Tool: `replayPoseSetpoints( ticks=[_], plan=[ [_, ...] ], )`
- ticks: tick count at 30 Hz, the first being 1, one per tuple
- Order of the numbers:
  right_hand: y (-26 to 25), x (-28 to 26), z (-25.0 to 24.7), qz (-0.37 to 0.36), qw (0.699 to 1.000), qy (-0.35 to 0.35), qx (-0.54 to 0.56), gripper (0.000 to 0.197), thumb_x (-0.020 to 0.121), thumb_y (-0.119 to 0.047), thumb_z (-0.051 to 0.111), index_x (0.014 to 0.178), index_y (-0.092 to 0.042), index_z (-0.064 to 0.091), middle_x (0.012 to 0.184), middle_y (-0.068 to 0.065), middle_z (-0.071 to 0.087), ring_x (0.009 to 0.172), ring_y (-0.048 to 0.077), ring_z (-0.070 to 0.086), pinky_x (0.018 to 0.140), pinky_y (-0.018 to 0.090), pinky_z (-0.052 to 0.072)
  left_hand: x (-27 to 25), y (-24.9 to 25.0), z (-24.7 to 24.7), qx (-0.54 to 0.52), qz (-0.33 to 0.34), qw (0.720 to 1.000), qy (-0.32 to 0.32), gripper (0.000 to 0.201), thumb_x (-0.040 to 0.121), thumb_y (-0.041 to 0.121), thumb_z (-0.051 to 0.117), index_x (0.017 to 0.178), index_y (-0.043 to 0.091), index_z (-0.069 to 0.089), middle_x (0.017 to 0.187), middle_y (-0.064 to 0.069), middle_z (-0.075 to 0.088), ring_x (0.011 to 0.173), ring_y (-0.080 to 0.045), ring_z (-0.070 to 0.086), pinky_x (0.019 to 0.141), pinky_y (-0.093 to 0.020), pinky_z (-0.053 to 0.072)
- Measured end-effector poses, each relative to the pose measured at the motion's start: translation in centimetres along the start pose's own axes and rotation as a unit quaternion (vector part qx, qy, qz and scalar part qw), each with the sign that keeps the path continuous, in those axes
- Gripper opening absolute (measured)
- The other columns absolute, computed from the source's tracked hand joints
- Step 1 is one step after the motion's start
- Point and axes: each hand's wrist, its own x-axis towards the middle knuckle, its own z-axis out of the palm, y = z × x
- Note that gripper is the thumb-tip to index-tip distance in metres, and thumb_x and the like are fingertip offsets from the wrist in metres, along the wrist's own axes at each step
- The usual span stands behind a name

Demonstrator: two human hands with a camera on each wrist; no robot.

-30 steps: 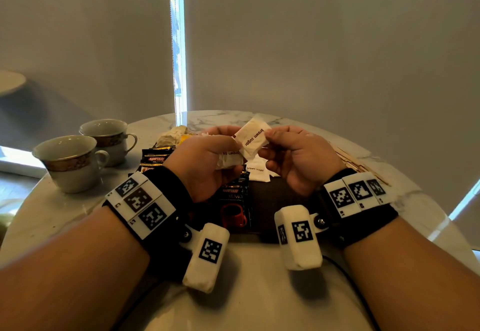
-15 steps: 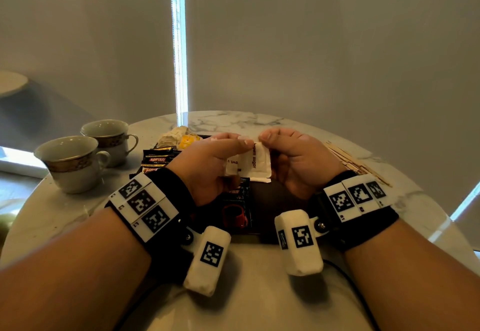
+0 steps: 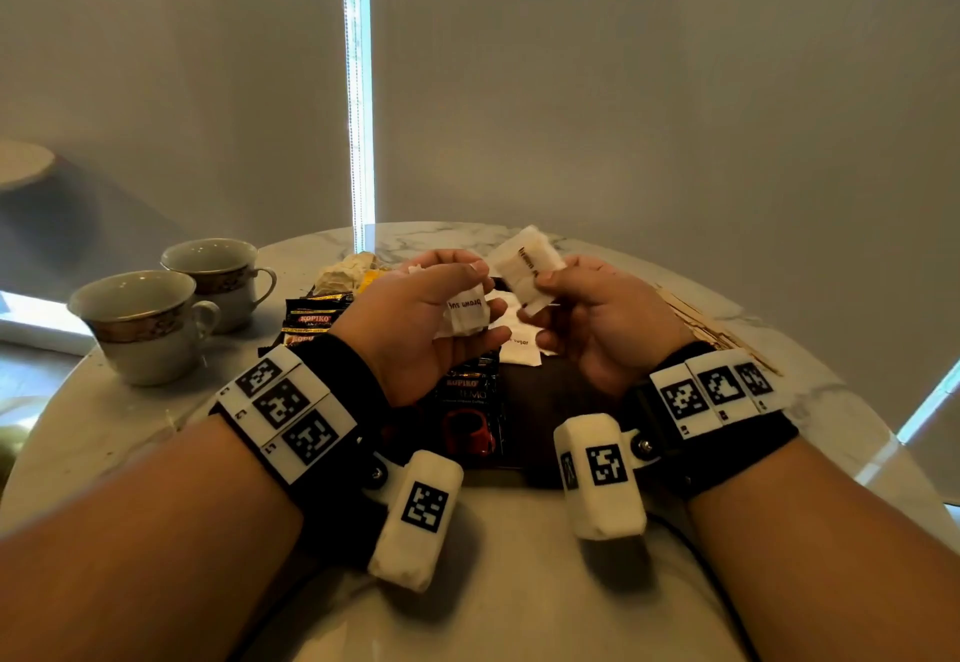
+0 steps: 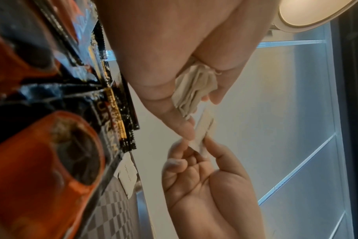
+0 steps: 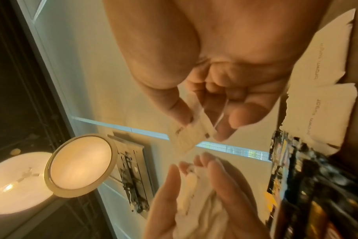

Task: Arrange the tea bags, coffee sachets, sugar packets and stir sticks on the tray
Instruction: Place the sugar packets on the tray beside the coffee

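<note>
Both hands hover above the dark tray (image 3: 550, 391). My left hand (image 3: 441, 318) holds a small stack of white brown-sugar packets (image 3: 465, 316) in its curled fingers; the left wrist view shows that stack (image 4: 194, 92) bunched against the palm. My right hand (image 3: 582, 318) pinches one white sugar packet (image 3: 530, 264) between thumb and fingers, tilted up; the same packet (image 5: 191, 134) shows in the right wrist view. More sugar packets (image 3: 519, 344) lie on the tray under the hands. Black and red coffee sachets (image 3: 470, 401) lie on the tray's left part.
Two gold-rimmed teacups (image 3: 143, 323) stand at the left on the round marble table (image 3: 509, 583). More coffee sachets (image 3: 311, 316) and tea bags (image 3: 350, 266) lie behind my left hand. Wooden stir sticks (image 3: 711, 329) lie at the right.
The hands were together on the packets; now they have parted. The right hand has lifted one packet up and to the right, and the left hand keeps the stack.
</note>
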Motion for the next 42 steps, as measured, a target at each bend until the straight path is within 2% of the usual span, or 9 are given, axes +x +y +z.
replayPoseSetpoints(
  ticks=[5,8,12,17,21,27,31,37,42],
  plan=[
    [0.1,2.5,-4.0,0.018,0.981,0.152,0.115,0.030,0.097,-0.018,0.056,0.125,-0.009,0.057,0.097,0.007,0.065,0.061,0.012,0.058,0.045,0.023,0.039,0.2,0.1,-0.2,-0.022,0.002,0.999,0.031,0.006,0.096,0.010,0.062,0.092,0.014,0.063,0.084,-0.008,0.066,0.074,-0.023,0.068,0.058,-0.035,0.060],
    [1.1,3.3,-6.4,0.077,0.972,0.201,0.088,0.026,0.096,-0.019,0.057,0.119,-0.008,0.059,0.088,0.005,0.062,0.053,0.010,0.049,0.038,0.022,0.032,0.2,0.0,-0.2,-0.030,0.002,0.999,0.034,0.007,0.096,0.008,0.062,0.091,0.014,0.063,0.083,-0.008,0.065,0.072,-0.022,0.068,0.058,-0.035,0.060],
    [1.9,3.3,-6.9,0.166,0.964,0.202,0.055,0.003,0.095,-0.011,0.052,0.097,-0.010,0.053,0.085,0.007,0.058,0.051,0.012,0.040,0.037,0.021,0.032,0.2,0.0,-0.1,-0.036,0.004,0.999,0.033,0.006,0.096,0.008,0.062,0.093,0.013,0.062,0.085,-0.008,0.065,0.073,-0.023,0.067,0.058,-0.034,0.060],
    [2.2,3.5,-6.6,0.209,0.958,0.195,-0.020,0.029,0.094,-0.008,0.056,0.123,-0.005,0.054,0.104,0.013,0.061,0.050,0.009,0.041,0.031,0.018,0.035,0.2,0.2,-0.2,-0.036,0.008,0.999,0.035,0.004,0.097,0.008,0.061,0.095,0.012,0.061,0.087,-0.009,0.064,0.075,-0.023,0.066,0.056,-0.033,0.060],
    [2.2,3.6,-6.7,0.226,0.955,0.186,-0.050,0.027,0.095,-0.009,0.059,0.121,-0.005,0.057,0.089,0.008,0.059,0.049,0.008,0.043,0.031,0.017,0.036,0.2,0.2,-0.2,-0.033,0.008,0.999,0.034,0.006,0.098,0.008,0.060,0.094,0.012,0.061,0.087,-0.009,0.063,0.073,-0.022,0.066,0.056,-0.033,0.060],
    [2.5,4.0,-7.0,0.239,0.953,0.166,-0.080,0.024,0.094,-0.011,0.061,0.118,-0.006,0.059,0.098,0.008,0.063,0.047,0.007,0.043,0.035,0.017,0.036,0.1,0.2,-0.2,-0.028,0.006,0.999,0.036,0.005,0.098,0.008,0.060,0.094,0.012,0.062,0.089,-0.010,0.063,0.075,-0.023,0.066,0.056,-0.033,0.060],
    [2.8,4.6,-7.6,0.267,0.945,0.135,-0.132,0.026,0.093,-0.020,0.064,0.116,-0.009,0.064,0.075,0.002,0.053,0.048,0.010,0.038,0.051,0.022,0.027,0.1,0.1,-0.2,-0.029,0.004,0.999,0.038,0.005,0.098,0.008,0.060,0.095,0.012,0.062,0.088,-0.010,0.064,0.076,-0.023,0.066,0.057,-0.033,0.059],
    [3.1,4.8,-7.5,0.258,0.942,0.135,-0.164,0.020,0.092,-0.022,0.067,0.108,-0.009,0.067,0.066,0.001,0.050,0.049,0.011,0.039,0.053,0.024,0.028,0.1,0.1,-0.1,-0.029,0.001,0.999,0.043,0.005,0.097,0.008,0.061,0.096,0.013,0.062,0.083,-0.008,0.065,0.070,-0.022,0.068,0.056,-0.033,0.059],
    [3.1,5.1,-7.6,0.255,0.948,0.116,-0.154,0.020,0.096,-0.021,0.061,0.114,-0.016,0.068,0.095,0.004,0.055,0.053,0.009,0.038,0.055,0.023,0.026,0.0,0.1,0.0,-0.028,0.001,0.999,0.045,0.006,0.097,0.007,0.060,0.095,0.012,0.063,0.084,-0.008,0.064,0.069,-0.021,0.068,0.056,-0.032,0.059]
  ],
)
